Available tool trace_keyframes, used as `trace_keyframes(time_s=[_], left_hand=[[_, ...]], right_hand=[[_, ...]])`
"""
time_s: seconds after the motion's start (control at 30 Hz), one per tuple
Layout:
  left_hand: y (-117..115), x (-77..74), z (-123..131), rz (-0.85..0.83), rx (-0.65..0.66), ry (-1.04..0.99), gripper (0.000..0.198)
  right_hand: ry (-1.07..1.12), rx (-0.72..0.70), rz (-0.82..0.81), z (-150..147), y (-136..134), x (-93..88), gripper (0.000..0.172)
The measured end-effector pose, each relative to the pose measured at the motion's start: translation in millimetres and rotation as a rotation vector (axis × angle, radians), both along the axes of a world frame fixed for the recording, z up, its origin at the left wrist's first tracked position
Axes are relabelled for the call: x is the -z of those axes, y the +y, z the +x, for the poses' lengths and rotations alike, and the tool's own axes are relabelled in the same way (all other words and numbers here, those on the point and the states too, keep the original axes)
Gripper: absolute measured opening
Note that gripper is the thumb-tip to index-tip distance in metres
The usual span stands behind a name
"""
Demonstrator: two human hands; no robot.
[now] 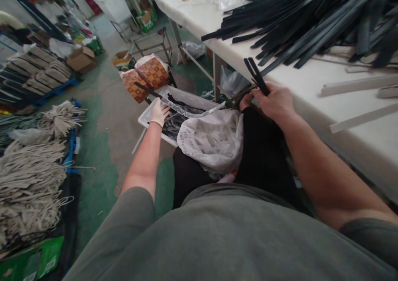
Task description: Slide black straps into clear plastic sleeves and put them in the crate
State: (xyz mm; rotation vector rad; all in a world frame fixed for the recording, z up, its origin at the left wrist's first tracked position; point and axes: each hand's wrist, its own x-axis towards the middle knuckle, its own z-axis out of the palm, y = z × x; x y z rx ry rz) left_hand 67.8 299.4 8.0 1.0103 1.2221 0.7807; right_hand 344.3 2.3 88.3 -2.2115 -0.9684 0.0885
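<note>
My left hand, in a pale glove, is closed at a long strip that looks black at its far end and shiny grey along its middle. This strip sags across a white plastic bin towards my right side. Dark strips lie inside the bin. Bare and closed, my right hand grips a few black strips whose ends stick up past the fingers, beside the table edge. Between my legs sits an open white sack with pale scraps in it.
On my right a white-covered table carries a large pile of black strips and pale strips. A brown checkered padded thing stands beyond the bin. Bundles of beige cord lie at left, with a cardboard box farther back.
</note>
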Motion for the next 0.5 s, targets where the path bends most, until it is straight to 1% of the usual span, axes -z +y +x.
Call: trace_keyframes(time_s=[0.03,0.07,0.1,0.13,0.2,0.27,0.33,0.37,0.43,0.5], left_hand=[[2.7,6.1,6.1,0.012,0.011,0.079,0.05],[0.6,15.0,10.7,0.017,0.046,0.167,0.052],[-5.7,26.5,13.9,0.02,0.116,0.27,0.052],[-15.3,39.9,15.9,0.021,0.211,0.376,0.052],[-40.1,69.7,16.5,0.023,0.418,0.568,0.053],[-65.4,98.7,14.4,0.039,0.524,0.691,0.048],[-86.0,122.6,11.3,0.068,0.553,0.752,0.04],[-93.9,132.0,9.8,0.089,0.564,0.778,0.035],[-105.5,145.5,7.6,0.137,0.576,0.813,0.025],[-112.9,152.6,6.0,0.179,0.582,0.824,0.019]], right_hand=[[-0.026,0.004,-0.031,3.5,5.1,4.5,0.037],[-0.025,0.0,-0.056,5.7,6.4,10.7,0.038],[0.01,-0.013,-0.065,6.3,4.0,18.7,0.039],[0.08,-0.034,-0.06,5.4,-1.9,28.3,0.038],[0.296,-0.096,-0.033,-0.8,-21.1,51.2,0.037],[0.526,-0.147,-0.039,-11.2,-44.8,74.2,0.037],[0.677,-0.163,-0.101,-22.7,-66.5,90.9,0.036],[0.724,-0.166,-0.132,-28.0,-75.2,95.5,0.036],[0.773,-0.16,-0.163,-35.8,-86.6,97.2,0.036],[0.803,-0.142,-0.166,-39.5,-90.9,92.0,0.035]])
